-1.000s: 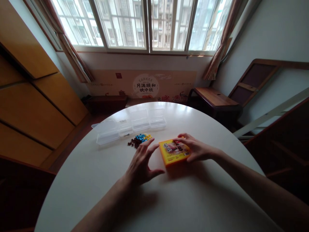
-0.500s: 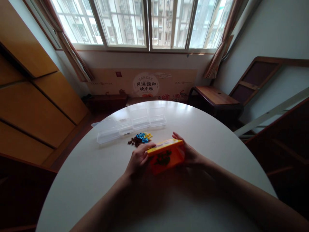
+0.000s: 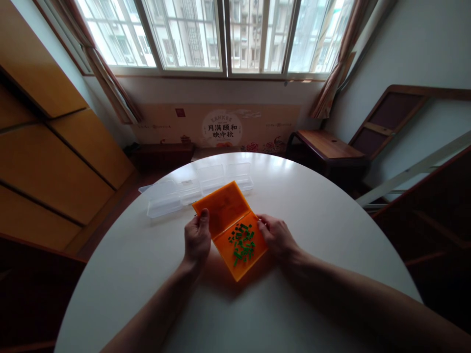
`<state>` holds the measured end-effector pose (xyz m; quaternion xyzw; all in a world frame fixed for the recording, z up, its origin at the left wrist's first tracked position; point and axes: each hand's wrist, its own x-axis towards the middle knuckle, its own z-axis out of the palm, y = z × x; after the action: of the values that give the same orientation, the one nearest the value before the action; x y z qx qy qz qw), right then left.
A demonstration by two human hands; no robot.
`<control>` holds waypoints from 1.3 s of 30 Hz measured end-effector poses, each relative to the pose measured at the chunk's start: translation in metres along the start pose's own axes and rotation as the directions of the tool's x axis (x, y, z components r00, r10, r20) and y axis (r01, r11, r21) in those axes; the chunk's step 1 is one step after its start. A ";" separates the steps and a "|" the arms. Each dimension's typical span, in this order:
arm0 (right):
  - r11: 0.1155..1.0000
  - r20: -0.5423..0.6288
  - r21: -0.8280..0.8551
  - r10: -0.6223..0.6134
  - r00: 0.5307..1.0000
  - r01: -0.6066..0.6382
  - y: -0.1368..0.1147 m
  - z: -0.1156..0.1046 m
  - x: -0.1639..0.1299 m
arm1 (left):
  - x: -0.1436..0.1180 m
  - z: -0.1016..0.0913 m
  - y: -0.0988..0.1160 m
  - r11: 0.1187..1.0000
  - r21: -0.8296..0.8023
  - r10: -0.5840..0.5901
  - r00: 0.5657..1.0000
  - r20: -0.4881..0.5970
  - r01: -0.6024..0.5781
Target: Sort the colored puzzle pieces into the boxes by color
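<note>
Box (image 3: 231, 227): From my head view, the orange box was spread open between my hands, tilted, its shadow suggesting that it was lifted off the table (image 3: 147, 284).
Lid (image 3: 223, 208): It was folded back on the box's far side, away from me.
Bits (image 3: 243, 242): Small green pieces lay loose in the box's nearer half.
Left hand (image 3: 197, 235): It was closed on the box's left edge, thumb pressed over the inside of the lid; I could not see the fingertips behind.
Right hand (image 3: 278, 235): It pinched the box's right edge near the fold, the gap nearly closed, some fingers hidden.
Case (image 3: 164, 206): Clear, with its covers raised, it sat beyond the box and to its left, partly hidden by it.
Fold (image 3: 231, 224): I judged the step in hand to be holding the box open with its contents exposed.
Rim (image 3: 251, 264): The next move, I judged, called for keeping the nearer half level, as pieces could slide over.
</note>
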<state>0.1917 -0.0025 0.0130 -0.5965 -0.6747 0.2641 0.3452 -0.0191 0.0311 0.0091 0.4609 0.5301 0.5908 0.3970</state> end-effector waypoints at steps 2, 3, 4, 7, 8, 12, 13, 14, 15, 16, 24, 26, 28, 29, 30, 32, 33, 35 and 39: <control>0.997 -0.015 0.063 0.042 0.999 -0.041 -0.005 0.003 0.007 | -0.001 0.002 0.005 0.987 -0.154 -0.032 0.997 0.066 0.042; 0.994 -0.027 0.099 0.051 0.998 -0.049 -0.008 0.005 0.011 | -0.001 0.003 0.008 0.972 -0.231 -0.021 0.992 0.123 0.050; 0.987 -0.042 0.149 0.063 0.997 -0.056 -0.010 0.007 0.015 | -0.003 0.004 0.012 0.956 -0.290 0.006 0.983 0.185 0.048; 0.948 -0.116 0.311 0.114 0.987 -0.073 -0.017 0.017 0.026 | -0.008 0.005 0.021 0.949 -0.314 0.117 0.938 0.327 -0.009; 0.934 -0.142 0.351 0.130 0.981 -0.073 -0.019 0.021 0.029 | -0.010 0.004 0.023 0.958 -0.284 0.150 0.924 0.353 -0.047; 0.833 -0.165 0.547 0.208 0.964 -0.086 -0.027 0.037 0.036 | -0.012 -0.003 0.022 0.968 -0.121 0.250 0.885 0.393 -0.220; 0.783 -0.150 0.615 0.234 0.961 -0.095 -0.029 0.041 0.037 | -0.012 -0.004 0.022 0.962 -0.102 0.273 0.876 0.398 -0.254; 0.729 -0.132 0.677 0.258 0.957 -0.103 -0.030 0.044 0.038 | -0.011 -0.006 0.021 0.954 -0.098 0.298 0.867 0.399 -0.283; 0.679 -0.117 0.726 0.279 0.953 -0.109 -0.032 0.047 0.038 | -0.010 -0.008 0.021 0.946 -0.103 0.322 0.858 0.400 -0.307; 0.640 -0.107 0.759 0.298 0.949 -0.116 -0.033 0.050 0.039 | -0.009 -0.010 0.021 0.939 -0.106 0.342 0.849 0.402 -0.328; 0.295 0.107 0.927 0.382 0.918 -0.231 -0.057 0.059 0.039 | 0.000 -0.017 0.026 0.883 0.007 0.438 0.828 0.350 -0.470; 0.148 0.189 0.953 0.390 0.901 -0.263 -0.062 0.059 0.039 | 0.001 -0.018 0.026 0.859 0.052 0.469 0.823 0.321 -0.510; 0.023 0.258 0.956 0.413 0.873 -0.293 -0.067 0.060 0.041 | 0.001 -0.018 0.026 0.815 0.122 0.521 0.808 0.274 -0.567; -0.030 0.292 0.951 0.424 0.858 -0.308 -0.068 0.060 0.042 | 0.001 -0.018 0.026 0.780 0.170 0.556 0.792 0.254 -0.602; -0.076 0.323 0.943 0.432 0.842 -0.323 -0.070 0.061 0.044 | 0.000 -0.018 0.027 0.736 0.223 0.592 0.767 0.247 -0.639; -0.145 0.371 0.928 0.448 0.813 -0.344 -0.072 0.063 0.047 | -0.002 -0.018 0.031 0.630 0.311 0.657 0.702 0.275 -0.712; -0.171 0.392 0.920 0.454 0.800 -0.353 -0.072 0.064 0.049 | -0.003 -0.018 0.033 0.577 0.338 0.682 0.667 0.300 -0.743; -0.207 0.414 0.910 0.466 0.782 -0.359 -0.073 0.067 0.052 | -0.005 -0.017 0.036 0.484 0.369 0.725 0.600 0.337 -0.793; -0.244 0.401 0.916 0.497 0.770 -0.320 -0.073 0.074 0.055 | -0.008 -0.013 0.041 0.331 0.446 0.799 0.499 0.337 -0.831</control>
<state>0.0863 0.0456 0.0314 -0.3598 -0.0037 0.7218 0.5912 -0.0283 0.0150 0.0487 0.7730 0.3625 0.5126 -0.0910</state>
